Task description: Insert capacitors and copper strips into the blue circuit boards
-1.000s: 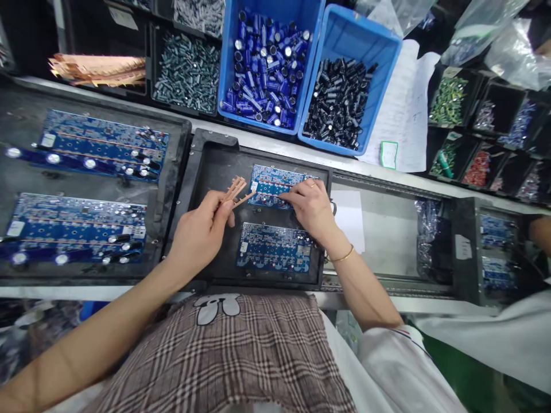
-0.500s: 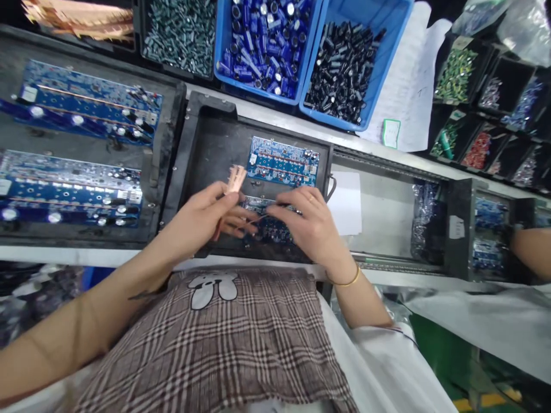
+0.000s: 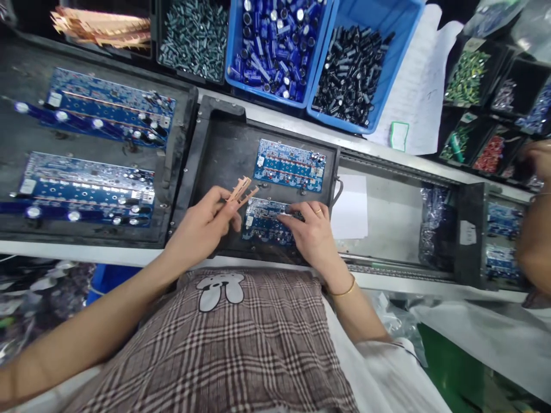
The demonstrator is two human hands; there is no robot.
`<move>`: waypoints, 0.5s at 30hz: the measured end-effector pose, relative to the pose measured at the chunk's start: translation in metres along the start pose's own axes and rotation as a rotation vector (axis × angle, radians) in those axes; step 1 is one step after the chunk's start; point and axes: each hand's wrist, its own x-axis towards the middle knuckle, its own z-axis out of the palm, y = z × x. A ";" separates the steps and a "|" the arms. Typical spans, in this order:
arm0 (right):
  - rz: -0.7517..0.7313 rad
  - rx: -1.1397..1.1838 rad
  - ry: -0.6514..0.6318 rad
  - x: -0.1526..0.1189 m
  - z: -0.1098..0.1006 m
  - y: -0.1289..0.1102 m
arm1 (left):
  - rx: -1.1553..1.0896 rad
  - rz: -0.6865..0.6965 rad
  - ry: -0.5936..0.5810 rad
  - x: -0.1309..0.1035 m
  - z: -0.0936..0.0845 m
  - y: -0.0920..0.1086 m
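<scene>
"While the left hand (image 3: 209, 221) pinches coppery strips (image 3: 238, 189), what could go wrong?"

"One could snag and drop — they're toothed and bunched. The right hand (image 3: 313, 232) bends over the near board (image 3: 263, 222); I can't tell whether it grips anything."

"Counts?"

"Two boards in the middle tray (image 3: 226, 143), two in the left tray (image 3: 183, 112) — strips too bunched."

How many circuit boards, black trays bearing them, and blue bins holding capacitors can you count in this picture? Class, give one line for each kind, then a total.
Circuit boards: 6
Black trays bearing them: 3
Blue plastic bins holding capacitors: 2
Total: 11
</scene>
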 end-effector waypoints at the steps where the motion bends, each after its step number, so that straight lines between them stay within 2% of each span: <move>1: 0.048 0.133 0.017 0.004 -0.001 -0.008 | -0.041 -0.004 -0.037 -0.005 0.004 0.001; 4: 0.178 0.658 0.128 0.018 0.000 -0.033 | -0.116 0.007 -0.202 -0.020 0.012 0.008; 6: 0.248 0.933 0.210 0.025 0.001 -0.048 | -0.084 0.069 -0.242 -0.021 0.003 0.020; 7: 0.274 1.031 0.236 0.027 0.001 -0.053 | -0.003 0.123 -0.175 -0.016 -0.008 0.029; 8: 0.286 1.104 0.246 0.027 -0.001 -0.057 | 0.130 0.181 -0.052 -0.008 -0.025 0.040; 10: 0.258 1.193 0.212 0.023 -0.006 -0.062 | 0.565 0.263 0.342 0.020 -0.070 0.065; 11: 0.231 1.221 0.179 0.019 -0.010 -0.063 | 0.801 0.247 0.505 0.038 -0.094 0.078; 12: 0.211 1.245 0.151 0.014 -0.014 -0.064 | 0.966 0.218 0.594 0.058 -0.117 0.090; 13: 0.206 1.271 0.133 0.009 -0.017 -0.065 | 1.080 0.140 0.629 0.079 -0.136 0.100; 15: 0.241 1.323 0.140 0.001 -0.023 -0.064 | 1.130 0.091 0.626 0.122 -0.161 0.116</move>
